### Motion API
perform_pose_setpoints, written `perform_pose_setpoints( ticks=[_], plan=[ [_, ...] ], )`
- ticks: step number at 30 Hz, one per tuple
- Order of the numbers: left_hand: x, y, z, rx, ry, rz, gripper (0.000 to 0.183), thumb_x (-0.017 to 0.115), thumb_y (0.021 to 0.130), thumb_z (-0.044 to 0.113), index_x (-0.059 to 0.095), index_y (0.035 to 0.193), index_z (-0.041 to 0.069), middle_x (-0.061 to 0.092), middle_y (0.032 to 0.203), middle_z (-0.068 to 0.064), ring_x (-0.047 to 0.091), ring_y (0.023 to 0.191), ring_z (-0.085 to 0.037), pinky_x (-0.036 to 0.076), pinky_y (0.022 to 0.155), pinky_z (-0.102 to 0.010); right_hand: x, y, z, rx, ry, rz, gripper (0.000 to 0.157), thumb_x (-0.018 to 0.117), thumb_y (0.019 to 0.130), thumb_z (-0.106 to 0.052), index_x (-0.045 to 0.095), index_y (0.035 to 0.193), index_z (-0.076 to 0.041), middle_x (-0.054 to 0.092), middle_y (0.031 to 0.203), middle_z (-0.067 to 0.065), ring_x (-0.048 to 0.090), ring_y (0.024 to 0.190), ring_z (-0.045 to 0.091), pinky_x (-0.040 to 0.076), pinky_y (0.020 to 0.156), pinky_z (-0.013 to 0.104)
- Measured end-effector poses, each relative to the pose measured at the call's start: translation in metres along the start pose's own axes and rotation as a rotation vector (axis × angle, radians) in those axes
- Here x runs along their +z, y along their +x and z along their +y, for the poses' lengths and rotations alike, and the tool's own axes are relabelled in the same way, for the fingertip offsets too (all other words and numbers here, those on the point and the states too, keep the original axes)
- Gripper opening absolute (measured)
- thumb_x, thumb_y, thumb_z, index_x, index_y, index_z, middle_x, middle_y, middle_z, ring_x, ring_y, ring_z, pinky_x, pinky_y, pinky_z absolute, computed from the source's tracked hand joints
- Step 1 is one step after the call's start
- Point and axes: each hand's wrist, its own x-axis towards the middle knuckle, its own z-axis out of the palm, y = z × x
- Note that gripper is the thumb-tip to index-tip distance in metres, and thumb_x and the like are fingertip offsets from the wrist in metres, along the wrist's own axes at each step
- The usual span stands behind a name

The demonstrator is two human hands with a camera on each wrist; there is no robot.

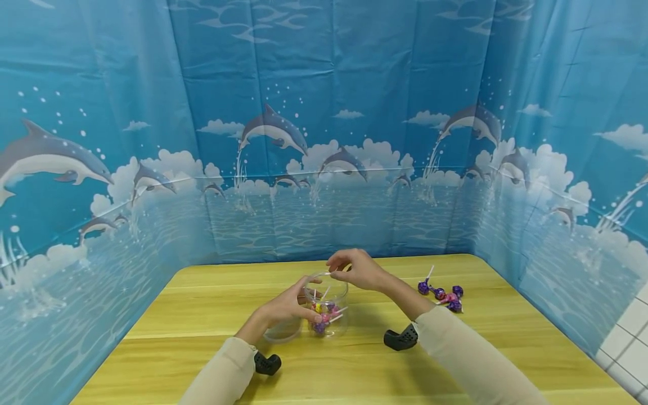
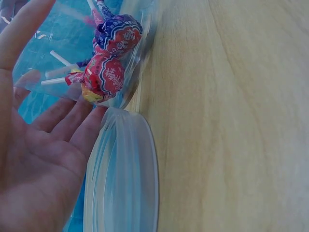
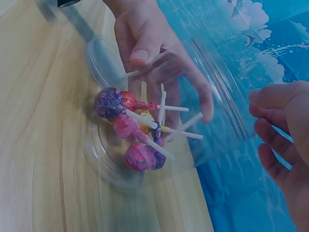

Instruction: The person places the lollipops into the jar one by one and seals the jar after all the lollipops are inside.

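A clear plastic jar [image 1: 344,325] stands upright on the table, with several wrapped lollipops [image 3: 128,126] in its lower part. My left hand [image 1: 284,306] holds the jar from the left, thumb on the near side and fingers round the far side. Over the jar's rim hovers my right hand [image 1: 360,271], its fingers loosely bent. In the right wrist view that hand is beside the jar mouth with nothing between thumb and fingers. A round clear lid [image 2: 123,174] lies on the table beside the jar, below my left hand.
More purple and pink lollipops [image 1: 439,293] lie in a loose group on the right of the wooden table [image 1: 202,315]. Black wrist mounts [image 1: 401,338] stick out from both sleeves. A blue dolphin-print curtain [image 1: 324,225] hangs behind the table and along its sides.
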Motion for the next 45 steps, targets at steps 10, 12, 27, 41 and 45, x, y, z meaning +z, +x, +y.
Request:
perform_pose_setpoints(
  ticks=[10,12,27,41,45],
  plan=[
    [0.001,-0.001,0.001,-0.006,-0.009,0.012,0.081,0.078,0.093,0.016,0.032,0.159,0.021,0.051,0.145,-0.016,0.052,0.133,-0.033,0.044,0.107,-0.054,-0.016,-0.017,0.005,0.036,0.021,0.015,0.022,0.070,0.100,-0.008,0.072,0.121,-0.006,0.072,0.102,-0.001,0.068,0.094,0.017,0.058,0.080,0.034],
    [0.001,-0.001,0.001,-0.007,-0.008,0.015,0.081,0.078,0.093,0.016,0.033,0.159,0.021,0.052,0.144,-0.014,0.051,0.134,-0.034,0.044,0.107,-0.054,-0.020,-0.021,0.006,0.039,0.022,0.022,0.021,0.070,0.100,-0.008,0.072,0.121,-0.005,0.072,0.102,-0.001,0.068,0.094,0.018,0.058,0.080,0.035],
    [0.002,-0.002,0.002,0.004,0.024,0.025,0.079,0.078,0.093,0.016,0.034,0.158,0.021,0.053,0.143,-0.012,0.052,0.133,-0.029,0.041,0.111,-0.052,-0.051,-0.056,0.024,0.095,-0.034,0.065,0.020,0.070,0.100,-0.012,0.073,0.119,-0.005,0.071,0.101,-0.001,0.067,0.093,0.019,0.057,0.079,0.036],
    [0.002,-0.001,0.000,0.010,0.020,0.010,0.080,0.079,0.093,0.019,0.033,0.158,0.019,0.051,0.147,-0.016,0.048,0.137,-0.034,0.040,0.111,-0.056,-0.078,-0.108,0.055,0.186,-0.075,0.119,0.024,0.068,0.103,-0.019,0.071,0.122,-0.005,0.072,0.105,0.001,0.068,0.096,0.022,0.056,0.080,0.039],
    [0.001,-0.002,0.000,0.011,0.026,0.018,0.081,0.080,0.092,0.019,0.033,0.158,0.022,0.051,0.146,-0.014,0.047,0.138,-0.034,0.039,0.111,-0.056,-0.086,-0.121,0.061,0.207,-0.084,0.136,0.025,0.069,0.102,-0.019,0.071,0.122,-0.003,0.073,0.105,0.002,0.068,0.095,0.022,0.056,0.079,0.038]
  ],
)
